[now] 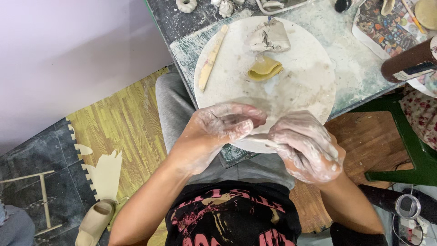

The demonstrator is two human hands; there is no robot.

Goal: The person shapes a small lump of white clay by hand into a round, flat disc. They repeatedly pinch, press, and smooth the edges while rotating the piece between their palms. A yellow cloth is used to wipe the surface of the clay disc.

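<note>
Both my hands are coated in pale clay and meet over my lap at the near edge of a round white board [300,86]. My left hand [214,132] and my right hand [307,146] pinch the two ends of a thin rolled clay coil [260,138] between them. On the board lie a grey lump of clay [269,37], a folded yellow sponge [264,69] just below it, and a flat wooden modelling stick [212,58] at the left.
The board rests on a clay-smeared table [355,68]. Small clay pieces [186,5] sit at the table's far edge. A brown cylinder [409,61] lies at the right over a patterned sheet. A green stool [409,150] stands right. A beige slipper [94,222] lies on floor mats.
</note>
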